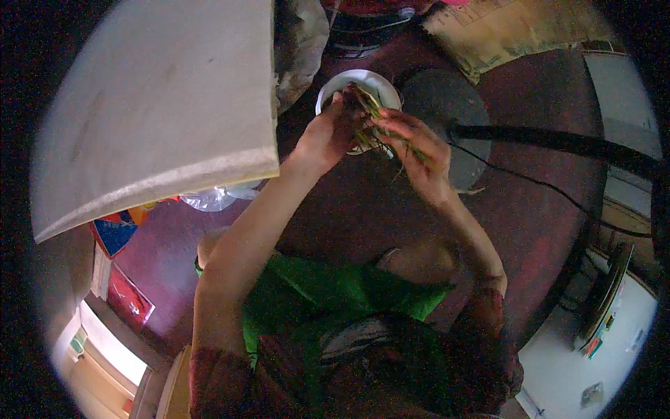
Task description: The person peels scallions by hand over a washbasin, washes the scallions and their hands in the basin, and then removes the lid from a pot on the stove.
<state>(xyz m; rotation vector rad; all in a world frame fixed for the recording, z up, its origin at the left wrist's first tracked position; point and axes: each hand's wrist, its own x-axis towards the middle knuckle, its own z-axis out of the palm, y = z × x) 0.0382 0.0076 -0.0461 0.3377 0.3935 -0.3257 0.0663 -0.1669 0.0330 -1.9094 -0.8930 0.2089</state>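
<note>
My left hand [328, 135] is closed around the dark end of a bunch of thin green stalks [368, 105]. From the other side my right hand [421, 148] grips the same stalks, its fingers bent over them. Loose thin strands stick out below and between the hands. Both hands are above a white bucket [361, 75], whose rim shows behind them. Its contents are mostly hidden by the hands, and the exact kind of plant is too blurred to tell.
A large pale board or tabletop [160, 91] juts in at upper left. Right of the bucket, a round grey base [457, 105] carries a black pole [544, 138], with a cable [537, 183] trailing nearby. Flattened cardboard [516, 31] lies at the back right on the reddish floor [537, 230].
</note>
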